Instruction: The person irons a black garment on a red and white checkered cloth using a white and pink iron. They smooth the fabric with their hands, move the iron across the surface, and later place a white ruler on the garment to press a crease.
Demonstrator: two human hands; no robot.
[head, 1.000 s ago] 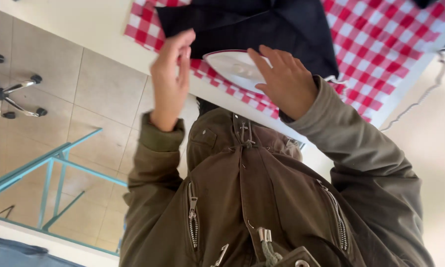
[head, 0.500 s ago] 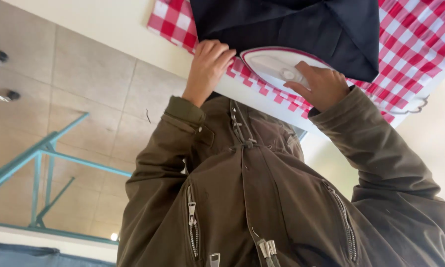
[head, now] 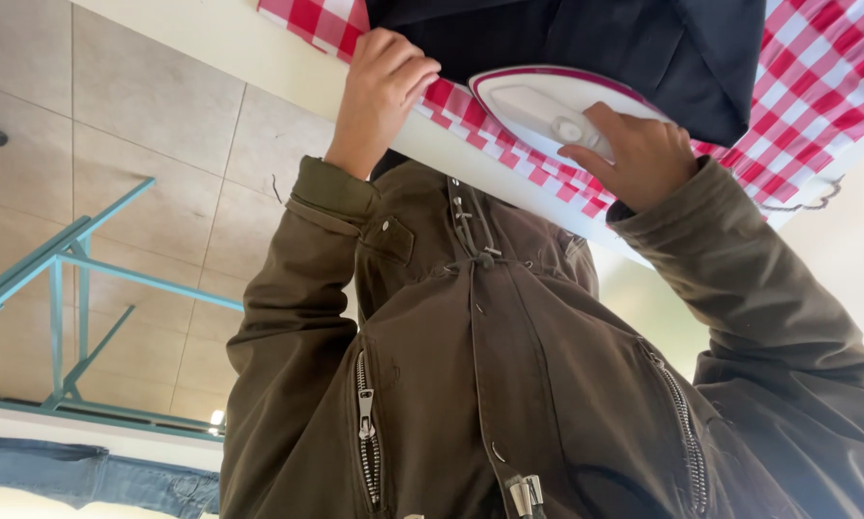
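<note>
In the head view, a white clothes iron with a dark red rim [head: 557, 113] is held under the right hand [head: 639, 159], whose grip is closed over its rear end. It rests on a dark navy garment [head: 586, 43] spread over a red-and-white checked cloth [head: 816, 86] on the pale surface [head: 259, 53]. The left hand [head: 379, 91] is laid with curled fingers on the cloth's edge beside the garment, grasping nothing. The fabric is best kept taut there while the iron is guided flat.
</note>
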